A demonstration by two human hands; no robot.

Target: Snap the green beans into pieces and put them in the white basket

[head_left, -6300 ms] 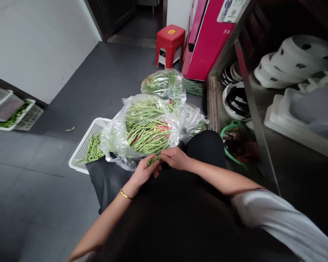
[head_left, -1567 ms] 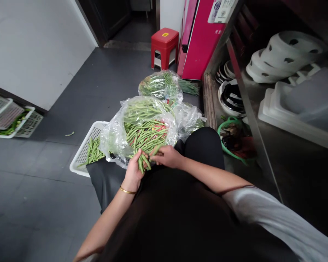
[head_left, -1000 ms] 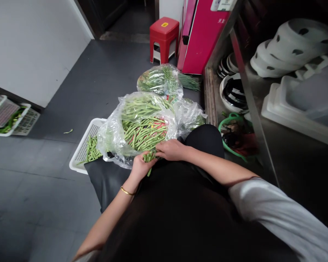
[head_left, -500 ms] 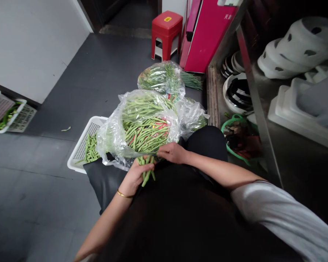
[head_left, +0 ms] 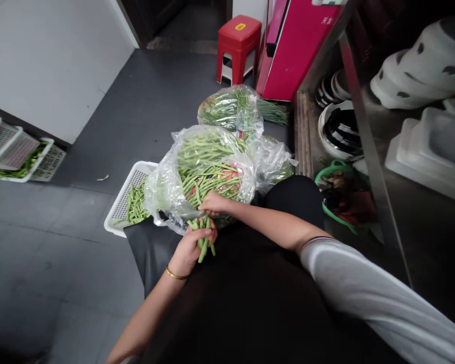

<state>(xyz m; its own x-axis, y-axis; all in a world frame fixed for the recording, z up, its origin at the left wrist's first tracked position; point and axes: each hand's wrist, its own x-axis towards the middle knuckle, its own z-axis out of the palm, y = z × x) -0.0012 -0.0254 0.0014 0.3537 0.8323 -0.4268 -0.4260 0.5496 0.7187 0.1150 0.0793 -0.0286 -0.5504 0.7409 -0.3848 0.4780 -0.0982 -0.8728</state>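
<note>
My left hand (head_left: 192,243) is closed around a small bunch of green beans (head_left: 203,245), whose ends stick out above and below the fingers. Just above that bunch, my right hand (head_left: 214,203) has its fingers pinched together at the front of the open bag; what they grip is hidden. Long green beans (head_left: 207,144) fill the clear plastic bag (head_left: 161,184) in front of me, with a red patch among them. To its left, partly behind the bag, a white perforated basket (head_left: 116,215) holds short bean pieces (head_left: 137,202).
More bagged greens (head_left: 227,108) lie behind, near a red stool (head_left: 238,38) and a pink cabinet (head_left: 293,50). Stacked white baskets (head_left: 47,159) stand at left. On the right are a metal shelf (head_left: 371,151) with white plastic ware and a green basket (head_left: 339,220).
My right hand has moved left, to just above the bunch in my left hand. My left hand keeps its hold on the green beans. The view has shifted slightly left.
</note>
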